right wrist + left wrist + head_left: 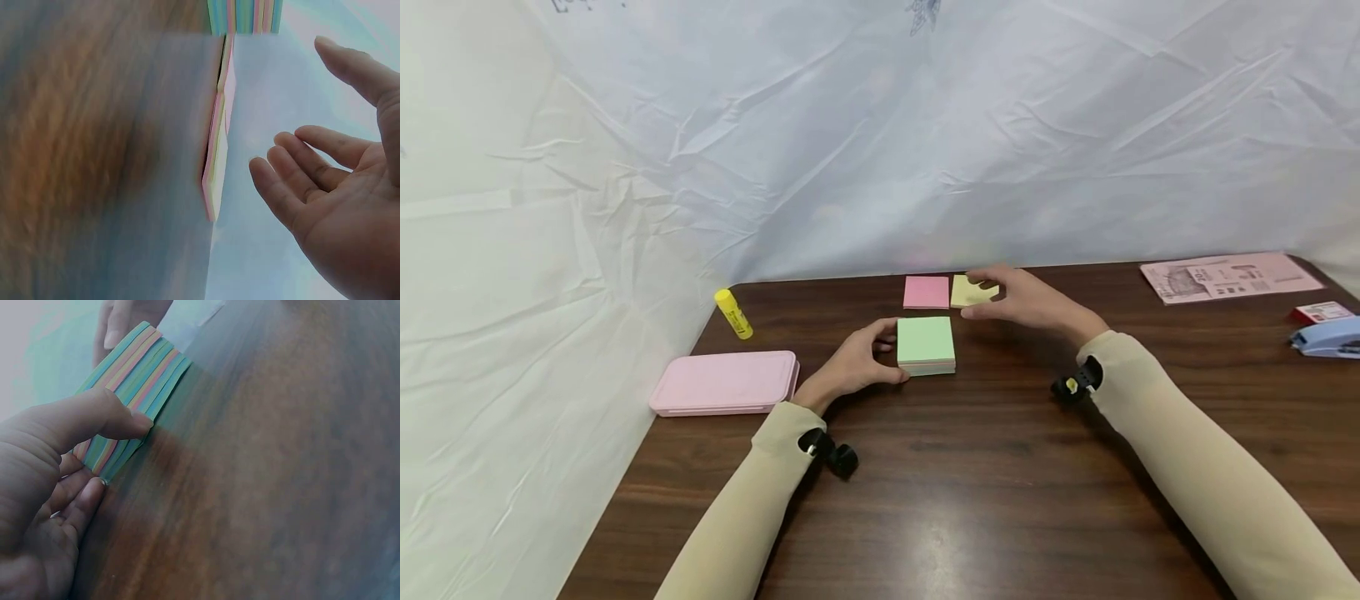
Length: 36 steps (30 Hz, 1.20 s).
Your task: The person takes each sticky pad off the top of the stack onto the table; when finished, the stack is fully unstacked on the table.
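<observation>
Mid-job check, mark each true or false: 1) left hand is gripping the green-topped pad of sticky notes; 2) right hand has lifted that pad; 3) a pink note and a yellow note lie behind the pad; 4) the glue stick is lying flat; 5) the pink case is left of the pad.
1) True: the left hand holds the side of the green-topped pad.
2) False: the right hand hovers open over the yellow note; the pad sits on the table.
3) True: the pink note lies beside the yellow one.
4) False: the glue stick stands upright.
5) True: the pink case.
</observation>
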Each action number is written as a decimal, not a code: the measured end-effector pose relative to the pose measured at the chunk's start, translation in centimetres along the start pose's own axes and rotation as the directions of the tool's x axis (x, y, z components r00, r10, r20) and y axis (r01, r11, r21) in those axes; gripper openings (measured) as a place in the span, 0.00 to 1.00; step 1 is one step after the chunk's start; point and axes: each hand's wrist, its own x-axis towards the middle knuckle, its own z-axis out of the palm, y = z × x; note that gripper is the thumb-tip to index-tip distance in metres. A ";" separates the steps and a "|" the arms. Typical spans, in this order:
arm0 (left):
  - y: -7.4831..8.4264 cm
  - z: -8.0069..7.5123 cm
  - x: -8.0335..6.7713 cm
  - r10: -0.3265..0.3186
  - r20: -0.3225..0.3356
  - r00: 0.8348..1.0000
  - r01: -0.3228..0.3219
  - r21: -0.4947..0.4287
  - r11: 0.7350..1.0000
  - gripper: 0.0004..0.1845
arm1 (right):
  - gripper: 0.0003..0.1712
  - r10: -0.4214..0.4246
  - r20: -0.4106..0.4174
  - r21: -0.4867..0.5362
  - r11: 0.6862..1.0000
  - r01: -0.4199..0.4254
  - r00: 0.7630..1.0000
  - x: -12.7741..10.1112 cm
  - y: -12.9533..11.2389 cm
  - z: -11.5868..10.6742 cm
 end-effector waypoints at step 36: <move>0.1 0.0 0.0 0.004 0.002 1.000 -0.004 -0.010 1.000 0.47 | 0.45 -0.075 0.169 -0.061 0.994 0.087 0.983 -0.5 -1.8 3.1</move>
